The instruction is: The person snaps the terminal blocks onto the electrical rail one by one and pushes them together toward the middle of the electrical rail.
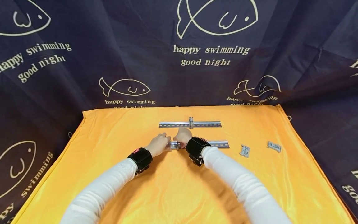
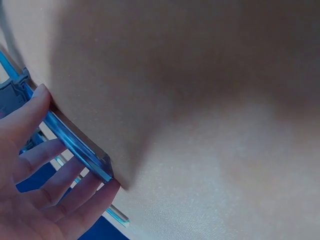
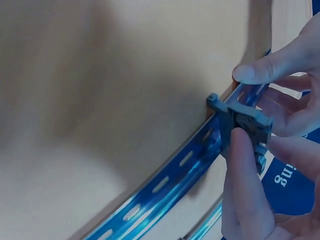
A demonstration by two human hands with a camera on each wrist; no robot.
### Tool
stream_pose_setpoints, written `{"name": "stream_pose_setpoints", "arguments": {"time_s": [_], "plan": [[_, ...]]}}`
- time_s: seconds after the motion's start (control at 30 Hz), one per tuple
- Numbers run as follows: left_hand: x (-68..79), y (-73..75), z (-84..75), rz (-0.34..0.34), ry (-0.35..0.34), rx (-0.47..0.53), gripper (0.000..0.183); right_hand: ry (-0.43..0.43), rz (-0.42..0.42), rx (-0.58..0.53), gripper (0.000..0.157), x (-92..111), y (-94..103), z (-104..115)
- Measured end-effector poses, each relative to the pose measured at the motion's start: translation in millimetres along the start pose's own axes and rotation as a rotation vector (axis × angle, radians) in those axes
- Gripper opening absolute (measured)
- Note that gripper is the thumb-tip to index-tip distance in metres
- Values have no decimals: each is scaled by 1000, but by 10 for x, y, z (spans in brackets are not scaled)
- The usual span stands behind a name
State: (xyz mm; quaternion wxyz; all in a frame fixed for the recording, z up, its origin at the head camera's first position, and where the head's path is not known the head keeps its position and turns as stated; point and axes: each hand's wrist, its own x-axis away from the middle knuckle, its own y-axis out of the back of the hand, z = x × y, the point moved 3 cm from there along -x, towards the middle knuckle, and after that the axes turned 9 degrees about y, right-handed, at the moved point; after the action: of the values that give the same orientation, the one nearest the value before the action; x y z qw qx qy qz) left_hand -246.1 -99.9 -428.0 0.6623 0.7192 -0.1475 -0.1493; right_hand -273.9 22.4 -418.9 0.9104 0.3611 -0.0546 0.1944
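Note:
A slotted metal DIN rail lies crosswise on the cloth in front of the person. The left hand grips its left part, with the thumb on the near edge and the other fingers at the far side. A grey terminal block sits across the rail, to the right of the left hand. The right hand pinches this block between thumb and a finger, as the right wrist view shows. Whether the block is fully clipped on cannot be told.
Farther back lies a second DIN rail carrying grey terminal blocks near its middle. Two loose grey pieces, a nearer one and a farther one, lie at the right on the orange cloth. Dark printed curtains hang behind.

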Motion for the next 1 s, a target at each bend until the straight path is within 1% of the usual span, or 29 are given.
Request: {"name": "stream_pose_setpoints", "arguments": {"time_s": [0.03, 0.07, 0.1, 0.13, 0.17, 0.23, 0.3, 0.33, 0.37, 0.4, 0.43, 0.53, 0.57, 0.6, 0.63, 0.67, 0.8, 0.83, 1.0], "plan": [[-2, 0, 1, 3, 2, 2, 33, -61, 7, 74, 19, 44, 42, 88], [-6, -1, 4, 6, 3, 6, 33, -79, 9, 110, 20, 54, 61, 117], [-8, -3, 6, 11, 4, 10, 32, -78, 8, 145, 20, 73, 79, 134], [-9, -2, 7, 16, 5, 14, 32, -69, 8, 168, 21, 37, 72, 88], [-9, -2, 8, 19, 6, 17, 32, -25, -3, 185, 24, 54, 89, 69], [-9, -6, 13, 28, 10, 17, 32, 83, -27, 190, 34, -108, 37, -158], [-7, -7, 17, 31, 12, 12, 32, 174, -39, 182, 39, -270, -18, -407], [-4, -5, 18, 33, 13, 11, 33, 176, -28, 171, 40, -329, -36, -492], [-2, -5, 19, 36, 14, 12, 33, 183, -29, 170, 41, -335, -23, -529], [-2, -5, 20, 38, 14, 11, 34, 160, -25, 165, 42, -387, -33, -592], [0, -3, 19, 39, 14, 10, 34, 143, -17, 163, 42, -278, 29, -509], [5, 1, 16, 43, 14, 15, 33, 48, 7, 163, 43, -8, 201, -283], [6, 1, 16, 44, 14, 16, 33, 49, 3, 167, 43, 65, 252, -230], [7, 0, 16, 44, 14, 15, 33, 113, -4, 138, 44, 109, 288, -229], [11, 0, 15, 44, 15, 18, 32, 132, 3, 119, 44, 182, 336, -194], [13, -1, 15, 45, 16, 22, 32, 121, 5, 107, 45, 195, 361, -206], [19, -4, 14, 46, 21, 22, 31, 170, -1, 37, 44, 361, 489, -200], [19, -3, 14, 45, 22, 22, 31, 117, -1, 56, 44, 423, 528, -160], [17, 6, 12, 48, 26, 26, 31, 128, -7, 97, 44, 508, 635, -280]]}}
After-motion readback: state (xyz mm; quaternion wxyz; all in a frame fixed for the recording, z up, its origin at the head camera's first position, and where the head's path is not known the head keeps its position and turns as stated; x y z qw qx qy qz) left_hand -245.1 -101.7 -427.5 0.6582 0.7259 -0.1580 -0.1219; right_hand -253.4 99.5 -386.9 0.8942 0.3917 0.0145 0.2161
